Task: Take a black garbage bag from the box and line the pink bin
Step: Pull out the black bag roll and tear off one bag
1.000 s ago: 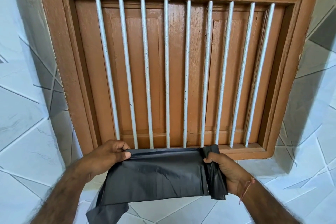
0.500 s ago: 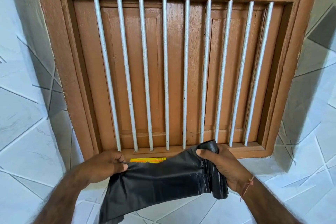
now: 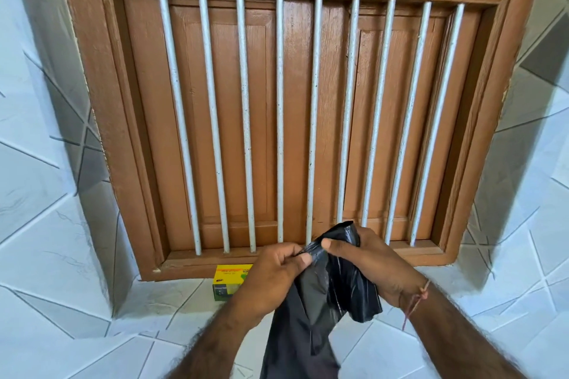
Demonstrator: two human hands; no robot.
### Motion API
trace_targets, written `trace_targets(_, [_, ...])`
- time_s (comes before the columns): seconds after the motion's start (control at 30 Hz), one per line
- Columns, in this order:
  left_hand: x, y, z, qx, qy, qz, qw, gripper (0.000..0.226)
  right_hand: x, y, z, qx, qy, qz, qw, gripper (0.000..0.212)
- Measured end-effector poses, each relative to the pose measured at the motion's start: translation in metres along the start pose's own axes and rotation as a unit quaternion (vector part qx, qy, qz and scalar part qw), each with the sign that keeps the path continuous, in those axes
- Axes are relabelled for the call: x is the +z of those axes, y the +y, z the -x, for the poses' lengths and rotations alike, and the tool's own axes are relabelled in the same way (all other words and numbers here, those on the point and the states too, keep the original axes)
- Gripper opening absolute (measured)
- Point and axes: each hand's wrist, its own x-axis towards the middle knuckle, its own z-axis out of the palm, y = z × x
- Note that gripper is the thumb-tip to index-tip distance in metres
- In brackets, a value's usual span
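A black garbage bag (image 3: 320,317) hangs bunched between both hands and trails down out of the bottom of the view. My left hand (image 3: 274,274) pinches its top edge between thumb and fingers. My right hand (image 3: 369,261) grips the same edge right beside it, with a fold of bag sticking up above the fingers. The two hands almost touch. A yellow and green box (image 3: 229,281) stands on the tiled ledge under the window, just left of my left hand. The pink bin is not in view.
A brown wooden window frame (image 3: 123,163) with several white vertical bars (image 3: 280,120) and shut shutters fills the view ahead. White patterned tiles (image 3: 46,224) cover the wall on both sides and the ledge below.
My hands have come together from wide apart, so the stretched bag edge is now bunched between them. The yellow box, hidden a second ago, now shows at the left.
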Motion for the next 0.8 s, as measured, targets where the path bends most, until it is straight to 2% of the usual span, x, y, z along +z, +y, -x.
trace_targets(0.1, [0.006,0.002,-0.004,0.045,0.031,-0.142,0.988,0.026,0.008,0.017,-0.002,0.019,0.083,-0.046,0.995,0.024])
trace_targets(0.17, [0.009,0.003,-0.005,0.063,0.042,-0.171,0.982,0.027,0.014,0.025,-0.004,0.017,0.125,-0.062,0.99,0.023])
trace_targets(0.43, [0.018,-0.004,0.0,0.05,0.13,-0.14,0.98,0.024,0.027,0.033,-0.018,0.038,0.177,-0.107,0.978,0.013])
trace_targets(0.53, [0.012,-0.007,0.006,0.044,0.188,-0.125,0.973,0.024,0.012,0.037,-0.03,0.098,0.244,-0.175,0.949,0.017])
trace_targets(0.6, [-0.003,-0.011,0.014,0.025,0.229,-0.112,0.967,0.024,-0.011,0.038,-0.033,0.104,0.311,-0.204,0.923,0.016])
trace_targets(0.67, [-0.031,-0.02,0.022,0.017,0.207,-0.127,0.97,0.026,-0.032,0.04,-0.031,0.091,0.362,-0.213,0.903,0.017])
trace_targets(0.73, [-0.06,-0.033,0.03,-0.028,0.099,-0.233,0.967,0.026,-0.046,0.047,-0.027,0.098,0.364,-0.233,0.896,0.022])
trace_targets(0.8, [-0.078,-0.044,0.036,-0.1,-0.003,-0.392,0.914,0.018,-0.052,0.056,-0.023,0.128,0.34,-0.271,0.891,0.028])
